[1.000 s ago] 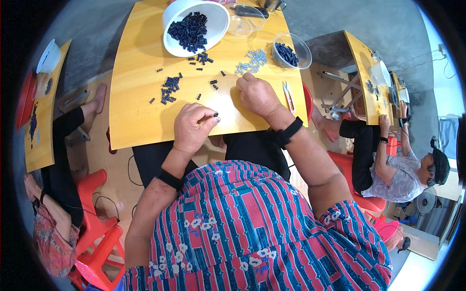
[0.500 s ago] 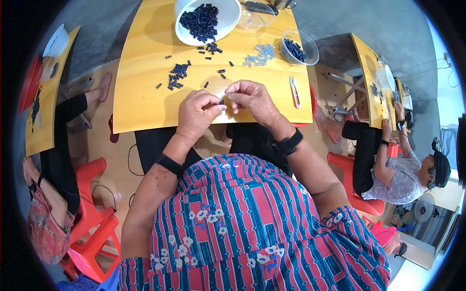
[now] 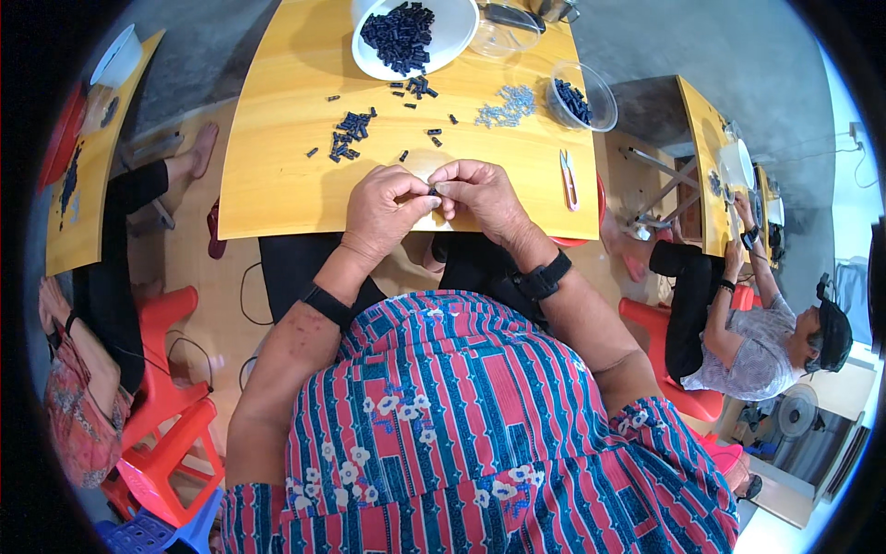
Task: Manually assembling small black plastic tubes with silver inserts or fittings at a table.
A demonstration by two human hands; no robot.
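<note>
Left fingers [image 3: 421, 202] pinching small black piece [image 3: 434, 192]; right fingers [image 3: 451, 188] meeting it, own grip unclear. Piece looking light, stiff, maybe slippery; sides between fingertips suiting hold.

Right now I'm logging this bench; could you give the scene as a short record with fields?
Left hand: pinches a small black piece
Right hand: meets the left at that piece; grip unclear
Table: yellow, with loose black pieces
White bowl: holds many black pieces
Right clear bowl: holds fewer
Pale translucent pieces: left of that bowl
Snips: right of both hands, blades pointing away
</note>
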